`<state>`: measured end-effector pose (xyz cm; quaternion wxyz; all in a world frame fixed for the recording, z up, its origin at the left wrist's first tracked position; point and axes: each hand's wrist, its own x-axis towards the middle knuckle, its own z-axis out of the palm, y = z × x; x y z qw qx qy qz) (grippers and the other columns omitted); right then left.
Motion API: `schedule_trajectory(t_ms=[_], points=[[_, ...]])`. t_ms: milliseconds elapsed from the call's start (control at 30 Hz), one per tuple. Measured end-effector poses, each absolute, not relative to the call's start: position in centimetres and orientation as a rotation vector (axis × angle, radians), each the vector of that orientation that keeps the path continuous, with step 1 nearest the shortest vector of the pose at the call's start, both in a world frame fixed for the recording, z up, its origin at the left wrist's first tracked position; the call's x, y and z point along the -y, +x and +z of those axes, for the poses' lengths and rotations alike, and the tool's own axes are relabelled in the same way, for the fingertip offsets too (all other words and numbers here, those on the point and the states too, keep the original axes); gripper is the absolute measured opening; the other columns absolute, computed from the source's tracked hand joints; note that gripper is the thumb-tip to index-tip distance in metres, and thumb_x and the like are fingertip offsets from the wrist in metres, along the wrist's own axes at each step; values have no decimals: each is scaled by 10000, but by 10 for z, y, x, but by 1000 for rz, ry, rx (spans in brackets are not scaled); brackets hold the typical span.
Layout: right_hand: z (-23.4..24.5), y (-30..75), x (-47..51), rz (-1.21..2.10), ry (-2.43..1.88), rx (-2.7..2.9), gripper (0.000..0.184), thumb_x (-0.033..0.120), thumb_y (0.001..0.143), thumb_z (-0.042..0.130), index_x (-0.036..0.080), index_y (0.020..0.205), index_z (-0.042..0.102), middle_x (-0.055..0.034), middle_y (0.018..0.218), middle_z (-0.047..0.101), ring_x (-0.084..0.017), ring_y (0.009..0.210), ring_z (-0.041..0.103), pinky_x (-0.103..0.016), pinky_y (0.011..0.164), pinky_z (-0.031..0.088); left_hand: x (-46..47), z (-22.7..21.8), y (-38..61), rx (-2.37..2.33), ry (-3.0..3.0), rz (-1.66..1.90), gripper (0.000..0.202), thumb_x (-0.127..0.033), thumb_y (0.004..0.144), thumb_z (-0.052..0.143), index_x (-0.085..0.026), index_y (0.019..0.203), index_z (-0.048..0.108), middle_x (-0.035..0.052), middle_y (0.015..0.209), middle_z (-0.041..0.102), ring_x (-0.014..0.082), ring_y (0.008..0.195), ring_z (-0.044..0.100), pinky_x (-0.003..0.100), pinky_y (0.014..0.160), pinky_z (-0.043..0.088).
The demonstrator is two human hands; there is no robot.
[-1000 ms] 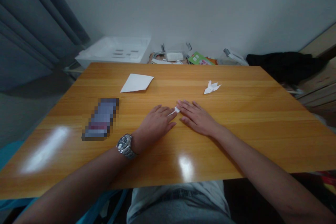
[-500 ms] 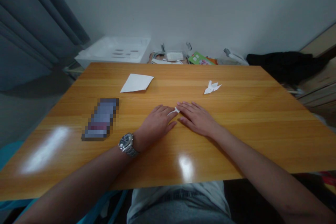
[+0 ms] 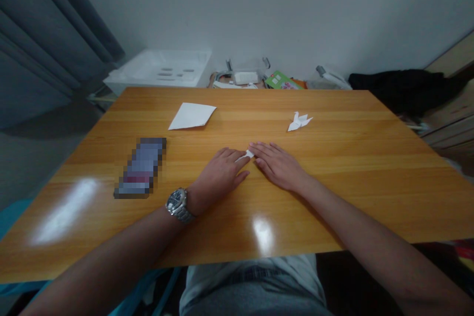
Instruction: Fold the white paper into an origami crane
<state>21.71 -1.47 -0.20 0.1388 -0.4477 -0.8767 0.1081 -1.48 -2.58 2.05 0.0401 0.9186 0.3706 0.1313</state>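
Observation:
A small folded piece of white paper (image 3: 250, 153) lies on the wooden table (image 3: 326, 187), mostly hidden beneath my fingers. My left hand (image 3: 222, 172), a metal watch on its wrist, rests with fingers stretched over the paper's left part. From the other side, the fingertips of my right hand (image 3: 277, 165) touch the paper's right end, its fingers lying flat. Farther back to the right stands a white paper crane (image 3: 299, 122). A sheet of white paper (image 3: 192, 115), which looks folded, lies at the back left.
A pixelated, phone-shaped object (image 3: 141, 168) lies left of my left hand. Beyond the far edge are a white plastic tray (image 3: 148, 69), a green booklet (image 3: 281, 80) and dark cloth (image 3: 403, 89). A blue chair (image 3: 18, 215) stands at the left.
My right thumb has moved up, closer to its fingers, and a little more of the small paper shows. My left hand stays in place. The view has shifted slightly.

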Motion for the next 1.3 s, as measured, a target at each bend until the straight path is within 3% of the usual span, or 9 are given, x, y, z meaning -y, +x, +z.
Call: schedule_trajectory(t_ms=[333, 467, 600, 833, 1300], points=[[-5, 222, 8, 322, -1239, 2500, 477, 406, 1080, 334, 245, 1505, 479, -67, 1558, 504, -231, 1442, 459, -504, 1203, 348, 20, 15, -17, -1134, 2810, 435, 340, -329, 1019, 526, -180, 1314, 606, 114, 1262, 654, 261, 1170, 591, 442, 1069, 433], [-9, 227, 2, 303, -1201, 2399, 425, 388, 1061, 412, 177, 1375, 605, -132, 1441, 604, -262, 1324, 566, -482, 1129, 450, 17, 15, -17, -1105, 2819, 440, 296, -322, 1020, 530, -175, 1253, 637, 108, 1206, 669, 254, 1119, 603, 436, 1047, 448], [-10, 230, 0, 267, -1150, 2371, 329, 337, 1032, 490, 188, 1260, 675, -136, 1340, 646, -270, 1229, 613, -468, 1063, 506, 14, 17, -17, -1091, 2814, 448, 253, -305, 1018, 535, -178, 1204, 650, 95, 1180, 681, 248, 1096, 610, 420, 1028, 458], [-8, 231, 1, 277, -1086, 2373, 218, 279, 1009, 543, 209, 1109, 724, -128, 1265, 658, -267, 1168, 622, -464, 1014, 525, 12, 20, -17, -1164, 2751, 501, 195, -288, 1011, 551, -186, 1141, 654, 78, 1104, 693, 241, 1007, 625, 396, 940, 485], [-11, 230, -1, 346, -1057, 2311, 216, 343, 1014, 555, 224, 1107, 709, -102, 1151, 700, -249, 1065, 651, -418, 927, 535, 8, 21, -19, -1203, 2774, 501, 251, -312, 1037, 503, -186, 1029, 720, 71, 964, 730, 224, 912, 648, 365, 852, 481]])
